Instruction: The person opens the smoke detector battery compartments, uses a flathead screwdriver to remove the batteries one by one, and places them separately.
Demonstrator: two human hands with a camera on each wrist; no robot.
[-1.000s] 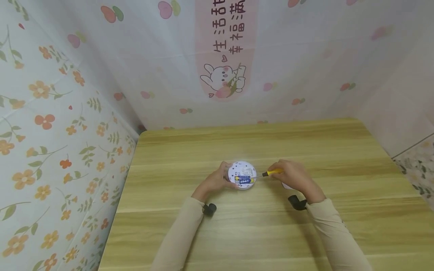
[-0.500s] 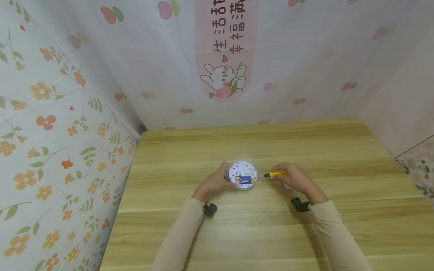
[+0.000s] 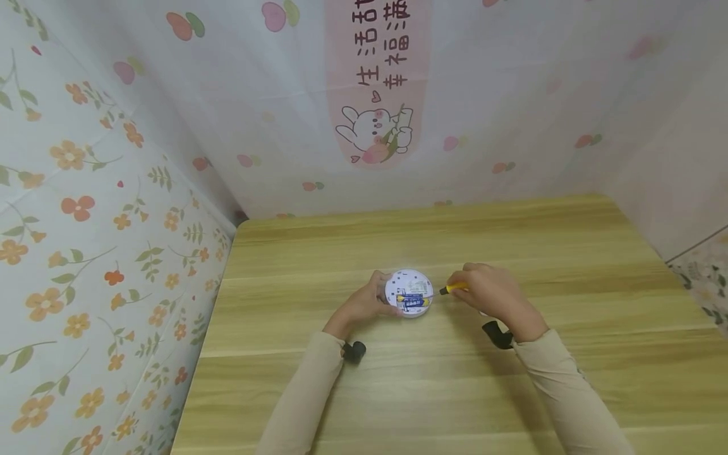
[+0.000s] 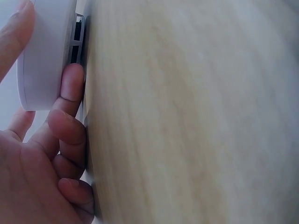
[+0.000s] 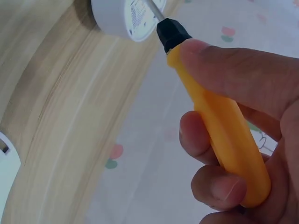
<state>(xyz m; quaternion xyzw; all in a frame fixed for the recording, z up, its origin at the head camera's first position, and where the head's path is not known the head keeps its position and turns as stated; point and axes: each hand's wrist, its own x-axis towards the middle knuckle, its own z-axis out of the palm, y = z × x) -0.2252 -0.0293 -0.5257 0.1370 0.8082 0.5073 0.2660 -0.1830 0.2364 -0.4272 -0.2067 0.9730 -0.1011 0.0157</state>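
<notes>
My left hand [image 3: 365, 301] grips a round white smoke alarm [image 3: 400, 284] by its left side, thumb at the near edge. Its back faces up, tilted, with blue-and-yellow batteries [image 3: 414, 300] in it. In the left wrist view, the fingertips [image 4: 72, 81] curl under the alarm's white casing [image 4: 44, 60], close over the table, beside a dark slotted part [image 4: 77, 39]. My right hand [image 3: 491, 291] holds a screwdriver by its yellow handle [image 5: 224, 135], thumb along it near the black collar [image 5: 172, 33]. The metal shaft [image 5: 155, 9] points at the alarm's right edge, by the batteries.
A white plate-like piece [image 5: 7, 172] with a slot lies on the wood-grain table [image 3: 387, 392], mostly hidden under my right hand in the head view. A printed curtain [image 3: 273, 114] hangs behind the table's far edge, and a flowered one [image 3: 97, 253] at the left.
My right hand has turned back and forth on the screwdriver handle, its fingers shifting along it. The left hand and the alarm have stayed nearly in place.
</notes>
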